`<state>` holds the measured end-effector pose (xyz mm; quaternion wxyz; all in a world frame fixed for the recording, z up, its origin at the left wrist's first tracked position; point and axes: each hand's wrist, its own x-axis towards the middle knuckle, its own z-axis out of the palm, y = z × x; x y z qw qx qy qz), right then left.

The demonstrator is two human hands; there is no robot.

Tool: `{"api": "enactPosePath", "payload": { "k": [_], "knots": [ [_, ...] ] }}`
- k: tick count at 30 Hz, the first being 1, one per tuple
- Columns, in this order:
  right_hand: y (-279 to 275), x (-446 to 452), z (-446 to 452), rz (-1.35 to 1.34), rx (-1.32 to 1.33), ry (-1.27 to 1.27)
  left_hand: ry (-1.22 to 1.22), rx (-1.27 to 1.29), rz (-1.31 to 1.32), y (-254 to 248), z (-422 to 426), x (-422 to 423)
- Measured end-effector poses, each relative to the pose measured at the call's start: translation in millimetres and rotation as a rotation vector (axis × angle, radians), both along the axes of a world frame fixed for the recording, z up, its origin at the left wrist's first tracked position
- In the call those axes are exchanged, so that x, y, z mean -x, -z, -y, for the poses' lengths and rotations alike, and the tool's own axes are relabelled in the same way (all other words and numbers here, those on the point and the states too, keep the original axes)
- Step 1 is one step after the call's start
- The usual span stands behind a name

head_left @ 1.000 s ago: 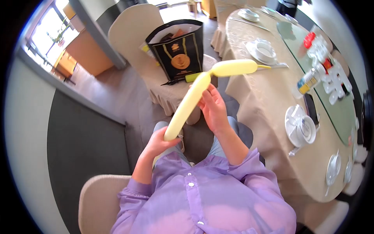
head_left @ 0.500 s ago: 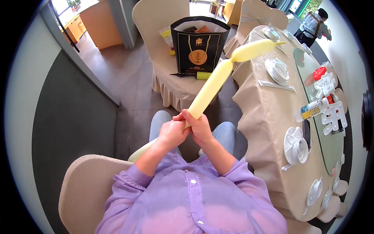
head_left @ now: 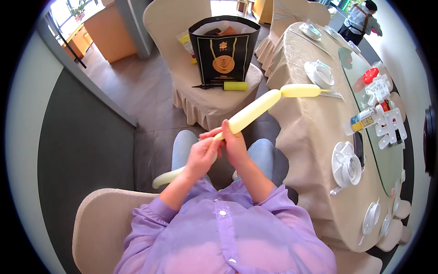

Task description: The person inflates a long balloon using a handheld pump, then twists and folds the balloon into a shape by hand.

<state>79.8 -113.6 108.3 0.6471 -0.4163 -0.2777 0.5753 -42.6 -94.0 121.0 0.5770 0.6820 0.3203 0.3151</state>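
A long pale yellow modelling balloon [head_left: 253, 111] runs between my hands above my lap. Its far part slants up to the right, with a pinched twist and a shorter segment [head_left: 300, 90] beyond it, ending in a small nub. My left hand [head_left: 202, 155] grips the balloon at a narrowed spot, and its tail section comes out below, by my left forearm. Against the longer upper segment, my right hand [head_left: 234, 145] is wrapped with its thumb on top. Some fingers of both hands are hidden behind the balloon.
Ahead, a covered chair [head_left: 180, 59] holds a black paper bag [head_left: 223, 52] and a yellow-green hand pump [head_left: 235, 86]. To my right stands a clothed table [head_left: 305, 137] with wrapped dishes [head_left: 346, 169], a bottle [head_left: 365, 119] and a glass turntable [head_left: 381, 160]. A person [head_left: 360, 23] stands far off.
The balloon's far end has swung downward and its end segment now lies nearly level. My hands have shifted slightly apart at the narrowed spot, and more of the tail shows at the left.
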Motion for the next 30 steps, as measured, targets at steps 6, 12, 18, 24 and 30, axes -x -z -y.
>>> {"api": "enactPosePath", "payload": {
  "k": [6,12,18,24,30],
  "knots": [
    [-5.7,26.1,-5.1,0.038,-0.157,0.061,-0.131,0.312,0.372,-3.5,-15.7,-2.2],
    [-0.3,17.4,-1.6,-0.030,-0.133,-0.034,-0.041,0.205,0.171,-2.8,-17.4,0.5],
    [-5.9,11.6,1.6,-0.092,-0.060,-0.080,0.024,0.229,0.221,1.6,-13.7,2.9],
    [-6.6,8.4,-6.2,-0.014,-0.087,-0.170,0.000,0.171,0.178,-3.4,-21.5,0.6],
    [-6.8,-1.2,1.3,0.163,0.096,-0.115,-0.124,0.027,0.103,-30.3,-46.1,9.9]
  ]
}}
